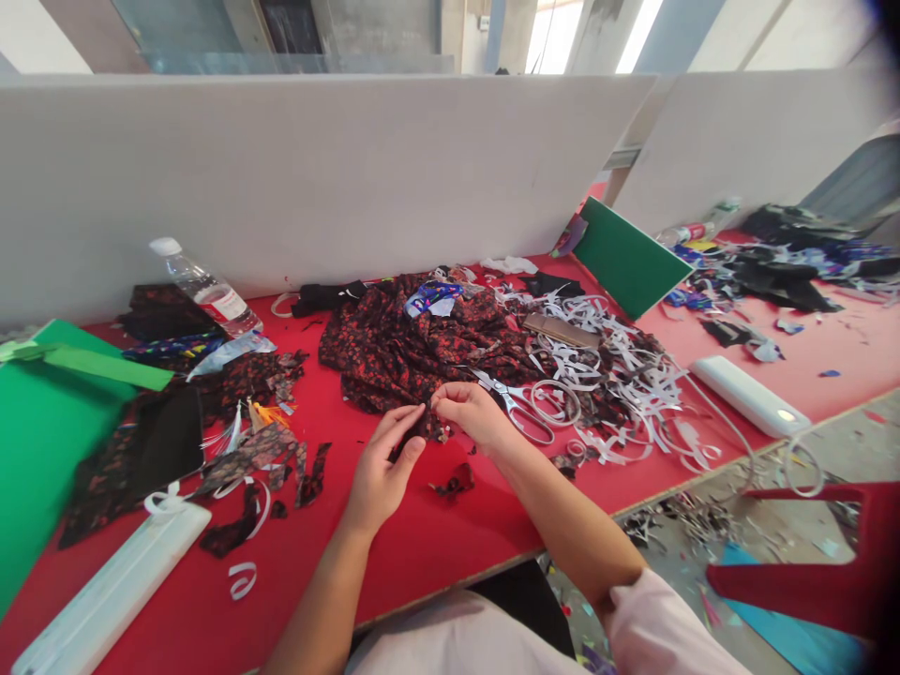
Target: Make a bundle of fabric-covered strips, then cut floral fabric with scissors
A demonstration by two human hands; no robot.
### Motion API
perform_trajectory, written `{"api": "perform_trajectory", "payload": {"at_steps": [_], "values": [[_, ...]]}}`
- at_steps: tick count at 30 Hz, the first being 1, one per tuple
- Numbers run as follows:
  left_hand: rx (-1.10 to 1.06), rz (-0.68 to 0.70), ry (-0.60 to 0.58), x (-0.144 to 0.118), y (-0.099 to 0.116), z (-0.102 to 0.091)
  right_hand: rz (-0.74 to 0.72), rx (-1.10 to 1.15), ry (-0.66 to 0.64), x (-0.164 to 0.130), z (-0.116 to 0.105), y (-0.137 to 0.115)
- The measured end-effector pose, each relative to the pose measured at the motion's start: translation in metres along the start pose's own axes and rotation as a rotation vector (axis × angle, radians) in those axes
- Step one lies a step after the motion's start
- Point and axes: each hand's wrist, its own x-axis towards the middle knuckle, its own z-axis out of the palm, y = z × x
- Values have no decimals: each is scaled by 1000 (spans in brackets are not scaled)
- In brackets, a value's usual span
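Both hands meet over the red table [414,525], at the near edge of a heap of dark floral fabric [414,342]. Between the thumb and fingers of my left hand [385,464] is a small dark piece of that fabric. My right hand [470,412] pinches close beside it with the fingertips; what they grip is too small to make out. Just right of my right hand lies a pair of scissors [517,408] with white handles. A small floral scrap [456,480] rests on the table below the hands.
White ribbon strips [633,384] are heaped at the right, by a white lamp bar [749,394]. Another white bar [112,591], fabric scraps and a plastic bottle [215,295] are at the left. Green boards [625,258] and a white partition [316,178] stand around. A red stool [808,553] is at lower right.
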Motion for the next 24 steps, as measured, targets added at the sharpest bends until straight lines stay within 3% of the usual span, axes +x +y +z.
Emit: {"api": "perform_trajectory", "payload": {"at_steps": [6, 11, 13, 17, 24], "values": [[-784, -411, 121, -1, -3, 15, 18, 96, 9, 2, 5, 3], [-1029, -593, 269, 7, 3, 15, -21, 17, 72, 5, 10, 9], [-1120, -642, 277, 11, 5, 9, -22, -38, 73, 4, 13, 10], [-1279, -605, 260, 15, 3, -7, -11, -218, 45, 2, 20, 13], [-1410, -455, 422, 24, -2, -36, -53, -412, -16, -19, 19, 17]]}}
